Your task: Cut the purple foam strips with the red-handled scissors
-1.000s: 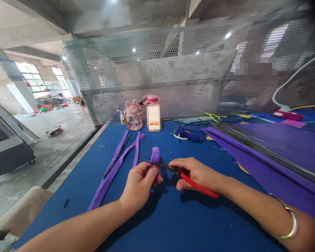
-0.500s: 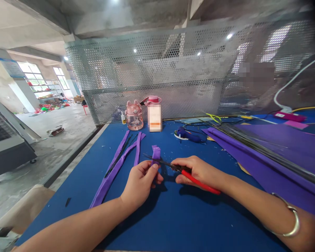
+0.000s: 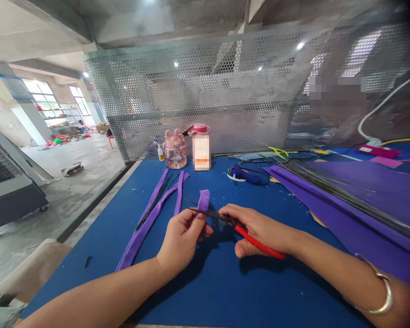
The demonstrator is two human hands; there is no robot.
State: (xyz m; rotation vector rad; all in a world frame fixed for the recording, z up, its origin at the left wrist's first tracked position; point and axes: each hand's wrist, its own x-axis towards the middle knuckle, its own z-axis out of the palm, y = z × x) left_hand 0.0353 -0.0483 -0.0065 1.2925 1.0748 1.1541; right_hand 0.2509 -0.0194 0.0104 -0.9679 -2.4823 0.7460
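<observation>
My left hand [image 3: 187, 230] pinches a short purple fabric strip [image 3: 204, 200], whose folded end sticks up above the fingers. In my right hand [image 3: 256, 228] is a pair of scissors [image 3: 256, 241] with red handles and dark blades. The blades lie across the purple strip just above my left thumb, a little apart at their tips. Long purple strips [image 3: 140, 241] rest on the blue table to the left of my left hand, with thin black stems [image 3: 153, 209] among them. The lower part of the held strip is hidden by my fingers.
Purple fabric [image 3: 372, 187] with a bundle of dark stems [image 3: 351, 196] covers the table's right side. At the back stand a pink bottle [image 3: 176, 150] and a pink-lidded container [image 3: 201, 130]. A blue-handled tool [image 3: 244, 175] lies behind my hands. A perforated metal screen [image 3: 205, 91] borders the table.
My right hand has shifted slightly left with the scissors, and its thumb has moved down and away from the index finger. The blades have tilted a little at the strip.
</observation>
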